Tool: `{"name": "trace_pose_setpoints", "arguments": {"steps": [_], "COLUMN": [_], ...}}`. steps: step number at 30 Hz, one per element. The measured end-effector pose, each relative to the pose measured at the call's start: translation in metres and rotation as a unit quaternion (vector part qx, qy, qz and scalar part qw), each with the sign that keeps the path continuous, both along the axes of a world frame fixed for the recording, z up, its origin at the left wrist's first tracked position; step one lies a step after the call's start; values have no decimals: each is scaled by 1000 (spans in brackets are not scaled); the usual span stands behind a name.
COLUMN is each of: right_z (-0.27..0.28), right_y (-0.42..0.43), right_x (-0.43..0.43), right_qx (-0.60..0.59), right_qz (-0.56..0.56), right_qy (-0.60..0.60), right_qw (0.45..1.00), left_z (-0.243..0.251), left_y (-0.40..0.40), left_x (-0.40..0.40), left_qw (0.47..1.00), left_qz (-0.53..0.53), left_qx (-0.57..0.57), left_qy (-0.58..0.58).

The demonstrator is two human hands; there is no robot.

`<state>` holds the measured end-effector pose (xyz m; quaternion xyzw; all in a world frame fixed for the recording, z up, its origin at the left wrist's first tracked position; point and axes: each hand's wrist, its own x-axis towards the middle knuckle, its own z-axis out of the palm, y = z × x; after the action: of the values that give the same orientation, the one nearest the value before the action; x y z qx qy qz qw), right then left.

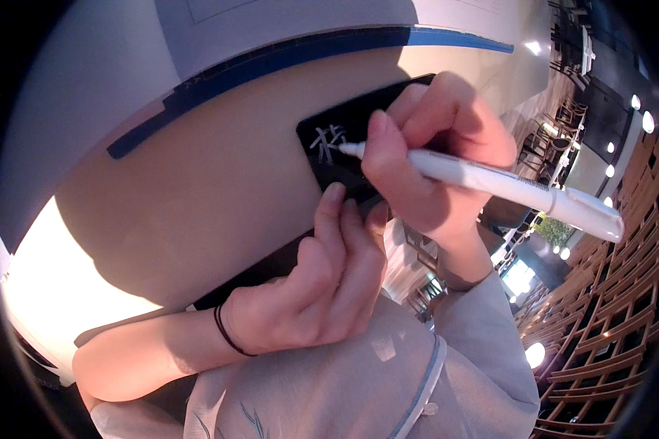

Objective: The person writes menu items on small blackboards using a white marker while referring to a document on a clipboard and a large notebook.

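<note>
My right hand [439,159] grips a white marker pen [505,184], its cap stuck on the back end. The pen's tip touches a black board [351,118] with rounded corners, beside white handwritten strokes. My left hand [318,274] is below it, fingers bent against the board's lower edge and the thumb side partly hidden, pinching the board there. A thin dark hair tie circles the left wrist. The board's right part is hidden behind my right hand.
Under the board lies a pale tabletop [197,181]. A long blue strip [285,55] runs along a white surface beyond it. Chairs [549,137], hanging lamps and a wooden lattice [598,340] stand in the room at the right.
</note>
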<state>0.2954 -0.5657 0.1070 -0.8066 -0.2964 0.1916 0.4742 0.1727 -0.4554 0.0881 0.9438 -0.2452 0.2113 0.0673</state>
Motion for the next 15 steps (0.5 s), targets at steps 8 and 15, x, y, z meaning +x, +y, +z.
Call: {"name": "trace_pose_setpoints", "arguments": {"steps": [8, 15], "right_z": [4, 0], "right_y": [0, -5], "right_x": [1, 6], "right_qx": [48, 64], "right_qz": [-36, -56], "right_qy": [22, 28], "right_qw": [998, 996], "left_z": [3, -1], "left_y": [1, 0], "left_x": [1, 1], "left_qw": [1000, 1000], "left_qz": [14, 23], "left_qx": [1, 11], "left_qy": [-1, -17]}}
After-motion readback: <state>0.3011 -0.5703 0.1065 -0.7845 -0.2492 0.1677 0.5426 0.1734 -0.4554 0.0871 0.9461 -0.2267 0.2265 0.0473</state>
